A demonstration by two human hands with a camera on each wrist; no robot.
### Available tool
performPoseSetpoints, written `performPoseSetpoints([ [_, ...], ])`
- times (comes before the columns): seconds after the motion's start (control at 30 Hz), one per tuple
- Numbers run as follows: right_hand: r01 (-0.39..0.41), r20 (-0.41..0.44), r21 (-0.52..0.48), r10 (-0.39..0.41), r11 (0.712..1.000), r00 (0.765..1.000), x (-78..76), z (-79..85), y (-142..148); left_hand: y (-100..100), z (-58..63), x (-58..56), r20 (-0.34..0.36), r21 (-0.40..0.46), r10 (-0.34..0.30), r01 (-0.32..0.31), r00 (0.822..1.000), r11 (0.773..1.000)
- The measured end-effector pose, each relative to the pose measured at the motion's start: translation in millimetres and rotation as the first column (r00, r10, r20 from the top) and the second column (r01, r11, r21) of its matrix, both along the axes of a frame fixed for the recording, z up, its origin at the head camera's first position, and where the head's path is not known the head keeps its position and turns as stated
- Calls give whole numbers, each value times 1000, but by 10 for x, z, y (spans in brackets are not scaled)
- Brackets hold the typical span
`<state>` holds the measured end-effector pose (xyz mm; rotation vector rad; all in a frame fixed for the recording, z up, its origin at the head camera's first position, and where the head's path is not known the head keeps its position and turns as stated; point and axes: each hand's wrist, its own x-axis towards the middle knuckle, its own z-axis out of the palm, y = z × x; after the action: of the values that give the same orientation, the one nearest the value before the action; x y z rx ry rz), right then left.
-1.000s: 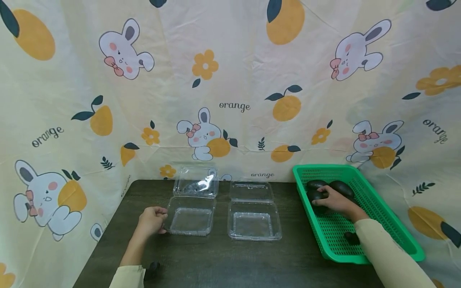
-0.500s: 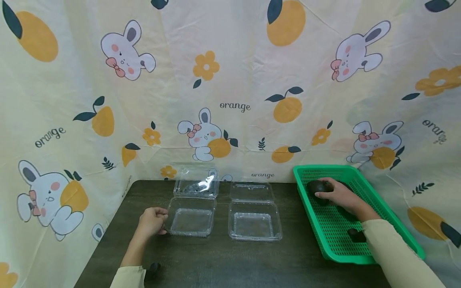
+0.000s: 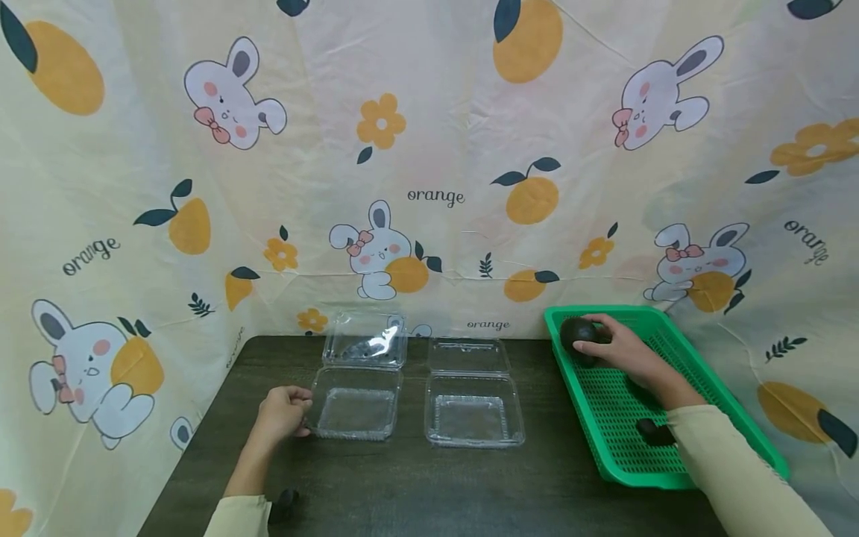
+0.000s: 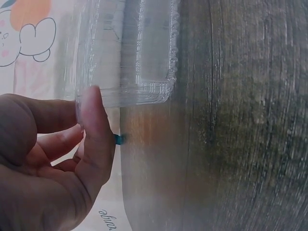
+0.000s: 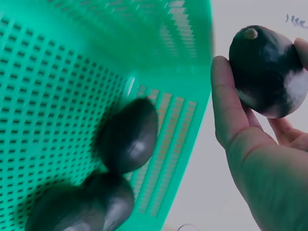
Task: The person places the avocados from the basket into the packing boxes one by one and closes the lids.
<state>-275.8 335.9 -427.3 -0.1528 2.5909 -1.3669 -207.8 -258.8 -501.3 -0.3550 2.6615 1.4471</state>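
Note:
My right hand [image 3: 620,347] grips a dark avocado [image 3: 576,333] just above the back left corner of the green basket [image 3: 604,418]. In the right wrist view, thumb and fingers go round this avocado [image 5: 267,72], its stem spot facing up. Other avocados [image 5: 127,137] lie inside the basket there. With thumb and fingers, my left hand [image 3: 283,414] pinches the left edge of a clear plastic clamshell container [image 3: 356,406], as the left wrist view [image 4: 62,154] of the hand also shows. That container stands with its lid raised and nothing inside.
A second clear clamshell container [image 3: 473,421], lid open, stands between the first one and the basket. The dark wooden table [image 3: 429,492] ends at a patterned cloth [image 3: 429,134] behind and at the sides. A small dark object [image 3: 287,501] shows by the left sleeve.
My right hand has taken hold of an avocado among the others and lifted it up and slightly left, towards the basket's rim. The left hand stays at the container's edge.

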Motion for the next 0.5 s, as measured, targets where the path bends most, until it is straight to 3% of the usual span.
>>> performPoseSetpoints([
  [0.5,-69,7,-58,69,996,998,6,148,-594,-15,-32,-14,13,43,18,-19,1000,999],
])
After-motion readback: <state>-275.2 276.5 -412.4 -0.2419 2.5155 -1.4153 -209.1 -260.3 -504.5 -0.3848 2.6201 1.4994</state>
